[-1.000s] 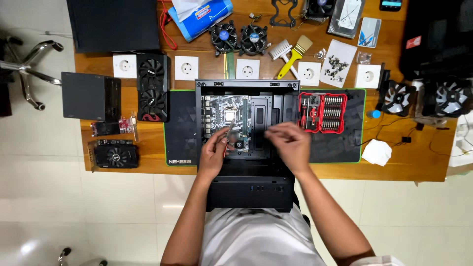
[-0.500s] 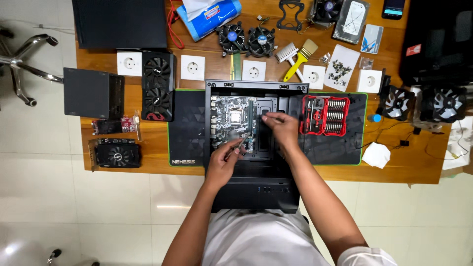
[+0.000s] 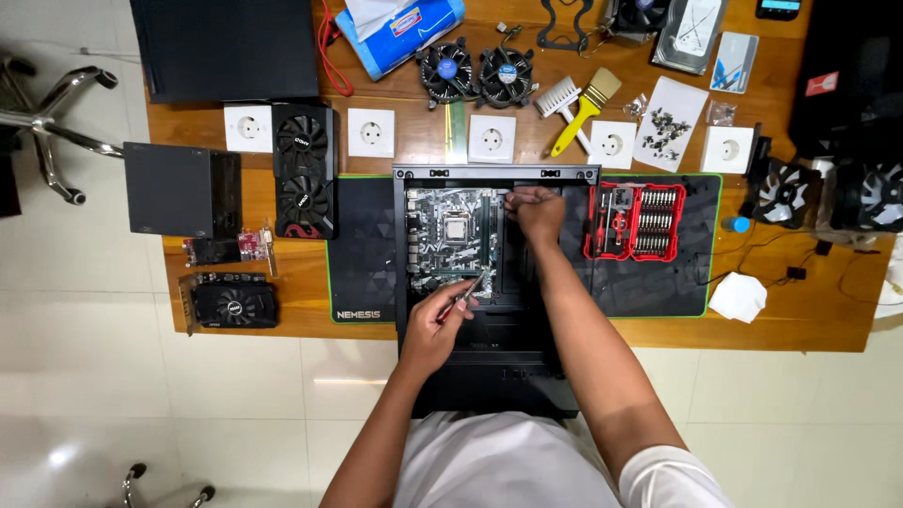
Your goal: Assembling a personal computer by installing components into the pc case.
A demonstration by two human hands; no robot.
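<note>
An open black computer case [image 3: 496, 175] lies flat on a dark desk mat, with a green motherboard [image 3: 450, 235] mounted inside. My left hand [image 3: 435, 325] grips a slim screwdriver [image 3: 467, 288] whose tip points at the board's lower right corner. My right hand [image 3: 535, 211] reaches into the case's upper right, fingers curled at the board's top right edge; whether it pinches something small I cannot tell.
A red screwdriver bit set [image 3: 640, 222] lies open right of the case. Two graphics cards [image 3: 303, 171] [image 3: 230, 305], a black box [image 3: 181, 189], wall sockets, cooler fans [image 3: 476, 73], a yellow brush [image 3: 585, 108] and a bag of screws [image 3: 670, 122] crowd the wooden desk [image 3: 771, 329].
My right hand has moved from the middle of the case up to its top right corner. My left hand has drawn back slightly toward me, holding the screwdriver at the board's lower edge.
</note>
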